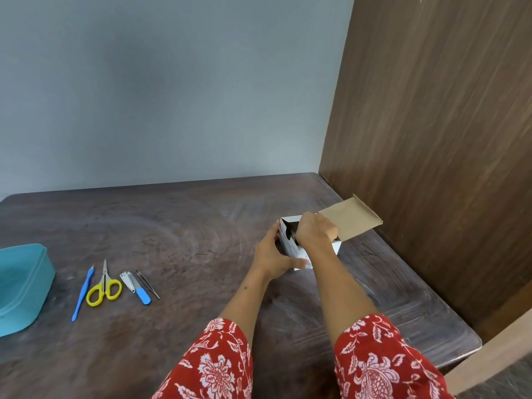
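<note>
Right hand (315, 231) in box (290, 246) — fingers hidden

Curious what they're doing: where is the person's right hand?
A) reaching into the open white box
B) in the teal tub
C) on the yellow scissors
A: the right hand dips into the white box, flap folded back, while the left hand holds its side.

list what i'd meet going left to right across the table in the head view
teal tub → blue stick → yellow scissors → nail clipper → tweezers → left hand → box it holds, right hand reaching into it
</note>
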